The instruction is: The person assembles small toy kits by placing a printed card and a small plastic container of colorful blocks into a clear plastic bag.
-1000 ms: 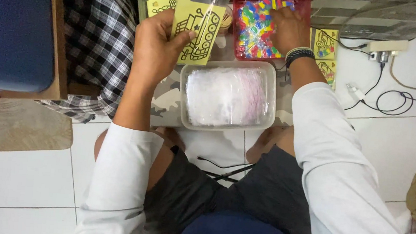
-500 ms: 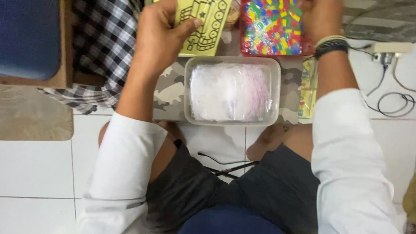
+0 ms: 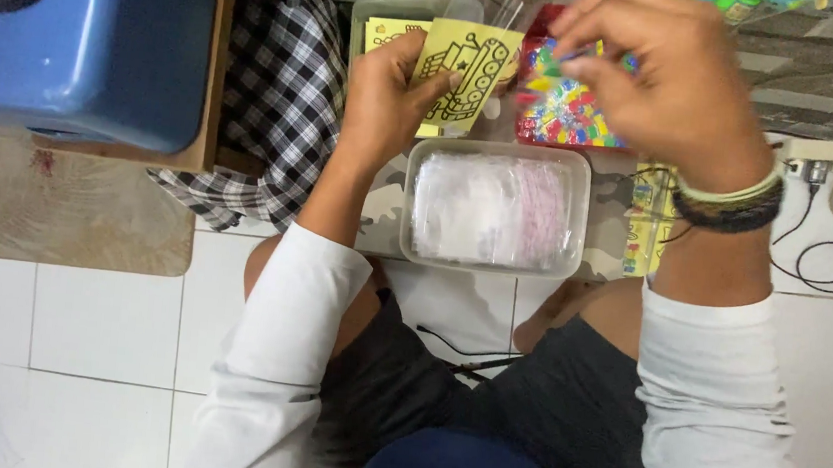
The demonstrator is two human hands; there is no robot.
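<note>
My left hand (image 3: 388, 96) grips a yellow card (image 3: 466, 73) printed with a black tank drawing, held upright inside a thin clear sleeve above the trays. My right hand (image 3: 666, 80) hovers over the red tray of small colourful packets (image 3: 563, 111), fingers pinched together near a small coloured piece; what it pinches is blurred. Just below both hands sits a clear plastic tub (image 3: 494, 209) filled with folded clear bags. A second tub holding more yellow cards (image 3: 389, 31) lies behind my left hand.
A blue plastic container (image 3: 82, 34) rests on a wooden board at the left, next to a black-and-white checked cloth (image 3: 267, 111). A power strip (image 3: 825, 154) and black cables lie on the white tiles at the right. More yellow cards (image 3: 643, 224) sit beside the tub.
My right hand lifted off the red tray and came toward the card, fingers pinching. My left hand kept the yellow card raised, shifting slightly right.
</note>
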